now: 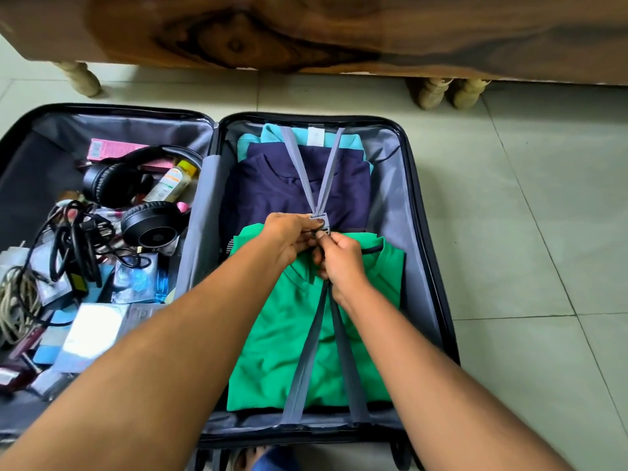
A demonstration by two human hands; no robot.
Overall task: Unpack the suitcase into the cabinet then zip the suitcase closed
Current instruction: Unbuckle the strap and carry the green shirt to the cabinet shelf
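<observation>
Looking down from your head camera, you have the black hard-shell suitcase (438, 266) lying open on the tiled floor, with the wooden cabinet (306, 32) just beyond its far edge. Your left hand (289, 237) and right hand (339, 263) meet at the grey plastic strap buckle (320, 222), fingers pinching it — unclipping looks like the step in hand. Nothing appears unpacked yet: the folded green shirt (289, 334) and navy shirt (272, 188) lie under the grey straps (306, 171); black headphones (149, 226) and clutter fill the left half. Next, squeeze the clasp apart, then part the straps.
</observation>
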